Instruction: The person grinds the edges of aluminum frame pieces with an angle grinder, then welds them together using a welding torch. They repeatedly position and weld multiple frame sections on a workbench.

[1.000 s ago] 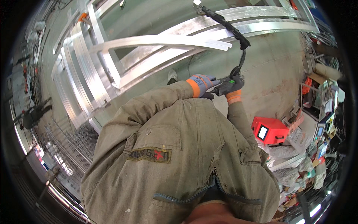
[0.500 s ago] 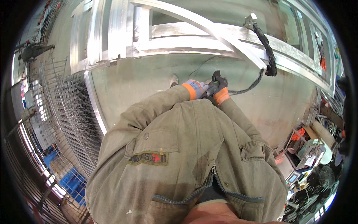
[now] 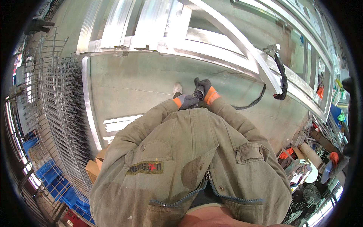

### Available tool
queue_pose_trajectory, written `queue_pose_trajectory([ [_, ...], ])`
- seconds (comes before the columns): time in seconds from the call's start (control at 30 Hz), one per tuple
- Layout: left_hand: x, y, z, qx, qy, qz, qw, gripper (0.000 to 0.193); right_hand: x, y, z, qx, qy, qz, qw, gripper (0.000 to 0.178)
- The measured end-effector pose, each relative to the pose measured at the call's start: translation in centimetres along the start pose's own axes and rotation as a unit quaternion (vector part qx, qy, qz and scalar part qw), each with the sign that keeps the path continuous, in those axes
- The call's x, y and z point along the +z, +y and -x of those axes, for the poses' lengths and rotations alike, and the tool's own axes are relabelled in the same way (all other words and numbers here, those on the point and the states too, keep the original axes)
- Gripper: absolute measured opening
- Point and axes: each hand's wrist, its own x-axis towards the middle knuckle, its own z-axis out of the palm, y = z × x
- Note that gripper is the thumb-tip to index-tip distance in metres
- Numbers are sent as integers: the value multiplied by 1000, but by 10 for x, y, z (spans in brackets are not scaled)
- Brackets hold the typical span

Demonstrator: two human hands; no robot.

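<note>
Orange cuffs mark both wrists: my right hand is wrapped around a dark tool low in front of me, and my left hand meets its near end with fingers bent, though I cannot tell what they pinch. Handling it well, I judge, calls for a firm right grip, left fingers clear of the far end, and the black cable loose of my sleeve. Both forearms angle inward, so the wrists nearly meet. Just beyond the left hand is a pale shoe; the cable curves off right of the right hand; well beyond both hands lies a bright metal frame.
</note>
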Motion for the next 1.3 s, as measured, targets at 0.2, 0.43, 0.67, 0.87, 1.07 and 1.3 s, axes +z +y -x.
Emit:
queue_pose_trajectory([
  [0.2,-67,-70,2,-5,57,555,830,29,93,-31,-4,7,-213,28,977,24],
  [0.43,-148,-98,30,151,143,709,674,20,89,-76,1,260,-89,-105,956,42],
  [0.67,-207,-146,47,116,311,781,529,34,-62,7,20,227,146,-163,949,39],
  [0.87,-218,-164,64,59,357,754,549,41,-185,86,85,-48,43,631,773,41],
  [1.07,-259,-197,33,148,323,819,451,42,-216,150,59,142,120,494,849,40],
  [1.3,-292,-207,17,273,158,783,536,49,-159,132,31,77,197,340,916,38],
])
